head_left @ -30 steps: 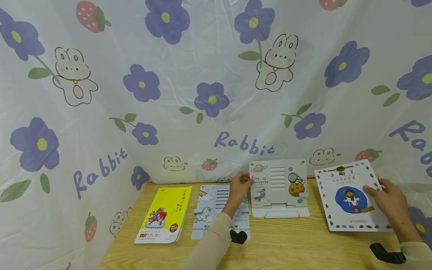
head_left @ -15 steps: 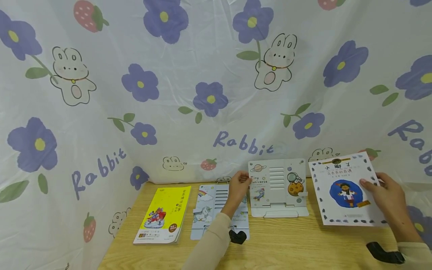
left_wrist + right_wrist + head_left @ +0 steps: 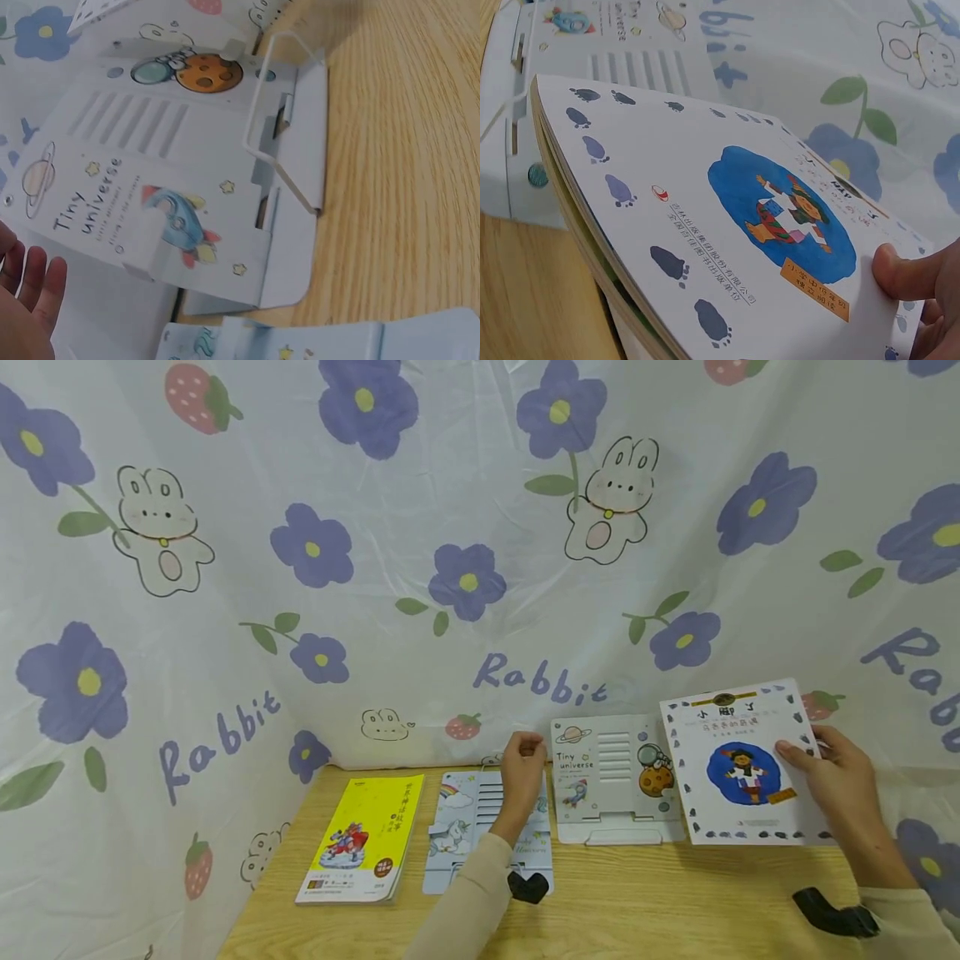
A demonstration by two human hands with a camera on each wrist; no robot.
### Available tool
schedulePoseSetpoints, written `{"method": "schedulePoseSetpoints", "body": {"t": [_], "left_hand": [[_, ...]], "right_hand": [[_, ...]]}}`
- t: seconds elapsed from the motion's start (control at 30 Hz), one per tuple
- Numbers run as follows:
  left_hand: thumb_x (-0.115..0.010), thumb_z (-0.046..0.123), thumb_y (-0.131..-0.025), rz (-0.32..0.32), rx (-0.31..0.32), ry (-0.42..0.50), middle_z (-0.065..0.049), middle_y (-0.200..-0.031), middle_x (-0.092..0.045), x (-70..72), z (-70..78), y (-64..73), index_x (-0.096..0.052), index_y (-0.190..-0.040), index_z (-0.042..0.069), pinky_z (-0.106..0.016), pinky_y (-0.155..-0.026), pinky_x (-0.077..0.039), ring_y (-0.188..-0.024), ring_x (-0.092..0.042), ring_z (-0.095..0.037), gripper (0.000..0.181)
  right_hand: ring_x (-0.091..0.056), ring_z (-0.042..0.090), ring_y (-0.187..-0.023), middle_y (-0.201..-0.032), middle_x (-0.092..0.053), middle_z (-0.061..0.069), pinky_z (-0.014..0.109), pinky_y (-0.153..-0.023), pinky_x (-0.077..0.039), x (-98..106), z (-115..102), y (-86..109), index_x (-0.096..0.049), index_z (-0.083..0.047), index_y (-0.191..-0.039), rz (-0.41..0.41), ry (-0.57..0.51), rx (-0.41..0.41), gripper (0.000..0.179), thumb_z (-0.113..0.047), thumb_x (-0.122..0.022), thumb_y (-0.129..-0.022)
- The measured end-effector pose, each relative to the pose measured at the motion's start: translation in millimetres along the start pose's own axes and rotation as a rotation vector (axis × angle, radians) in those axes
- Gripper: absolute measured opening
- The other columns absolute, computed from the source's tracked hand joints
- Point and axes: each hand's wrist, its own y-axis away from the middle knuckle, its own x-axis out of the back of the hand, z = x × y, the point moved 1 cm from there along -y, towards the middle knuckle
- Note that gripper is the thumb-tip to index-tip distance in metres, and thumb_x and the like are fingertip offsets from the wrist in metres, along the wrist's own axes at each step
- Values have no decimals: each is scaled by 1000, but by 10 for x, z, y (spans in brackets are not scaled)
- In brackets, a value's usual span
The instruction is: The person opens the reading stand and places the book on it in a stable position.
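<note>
My right hand (image 3: 843,785) grips a white book (image 3: 738,822) by its right edge, thumb on the cover and fingers behind. The cover has footprints round its border and a figure on a blue patch. The tilted book overlaps the right side of the white "Tiny universe" book stand (image 3: 577,806), which stands unfolded on the table. Just left of that stand is my left hand (image 3: 522,777), its fingers loosely bent and holding nothing. In the left wrist view the left fingers (image 3: 49,296) lie beside the stand's edge. Below the left hand, a blue unicorn book stand (image 3: 450,839) is partly covered by the forearm.
A yellow book (image 3: 375,827) lies at the left of the wooden table (image 3: 637,902). The patterned cloth (image 3: 405,652) hangs close behind the stands. In the left wrist view, a white wire bar (image 3: 262,97) sticks out from the universe stand's front.
My right hand has brought the white book left and slightly up, now in front of the universe stand's right side. The left hand has drawn slightly left, off the stand's left edge.
</note>
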Motion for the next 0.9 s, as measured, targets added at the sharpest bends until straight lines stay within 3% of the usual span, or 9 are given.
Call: {"method": "schedulePoseSetpoints", "body": {"t": [0.13,0.33,0.53,0.63,0.77,0.9], "left_hand": [[-65,8,-103,-23,-26,86,-9,-101,-70,-34,129,5,-71,-112,4,-38,-80,-65,-84,-65,-10,11],[-65,5,-104,-126,-32,167,-19,-102,-73,-156,313,55,-71,-113,-3,-28,-78,-65,-84,-70,-12,14],[-63,11,-108,-255,-40,194,-25,-108,-74,-236,473,149,-71,-116,-3,-40,-88,-66,-97,-75,-34,18],[-61,14,-109,-322,-42,196,-24,-114,-74,-261,526,188,-68,-123,-5,-43,-91,-65,-105,-75,-39,24],[-60,16,-110,-392,-35,208,-22,-121,-74,-300,589,228,-65,-131,-4,-39,-91,-65,-108,-75,-37,30],[-62,17,-109,-439,-11,224,-19,-126,-73,-335,640,250,-65,-134,0,-44,-93,-65,-106,-76,-27,31]], "right_hand": [[-66,-2,-66,-84,-53,-34,26,-57,-60,-94,-98,1,-34,-4,-165,-16,-59,17,69,-37,-59,-109],[-68,-1,-67,-83,-56,-34,27,-58,-62,-257,-221,18,-38,-5,-162,-43,-122,28,67,-38,-61,-109],[-70,4,-67,-81,-62,-28,30,-58,-62,-432,-320,37,-46,-4,-151,-57,-152,59,56,-38,-60,-109],[-71,5,-66,-79,-65,-28,31,-57,-63,-503,-362,39,-47,-4,-149,-57,-189,78,53,-37,-61,-109],[-72,3,-66,-79,-66,-29,31,-57,-63,-581,-413,52,-50,-7,-145,-44,-237,94,48,-36,-62,-109],[-73,3,-67,-80,-68,-28,30,-58,-63,-653,-457,64,-54,-12,-142,-40,-286,80,43,-36,-64,-108]]}}
